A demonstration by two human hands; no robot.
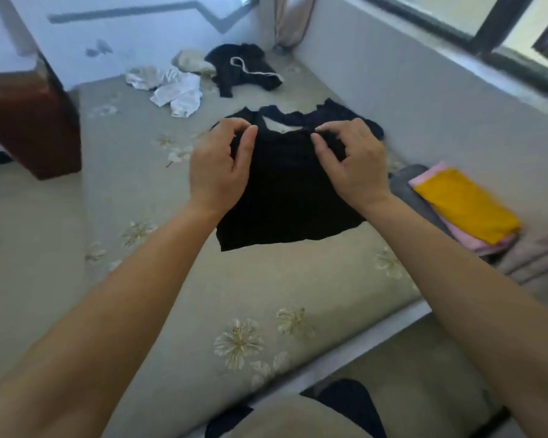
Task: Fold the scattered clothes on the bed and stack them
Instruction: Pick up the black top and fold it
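Pinching top [285,210] at its shoulders, centre frame: left hand [219,162] and right hand [350,162], thumb to forefinger, other fingers loosely curled. Folded stack [465,203] at right.

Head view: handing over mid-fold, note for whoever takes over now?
Hands: left hand and right hand each pinch the black top near its collar; it lies spread on the bed.
Done: folded stack at the right, yellow on top.
Left: fold this top, then the white clothes, the black garment with the white cord and the pale piece at the far end; stack all.
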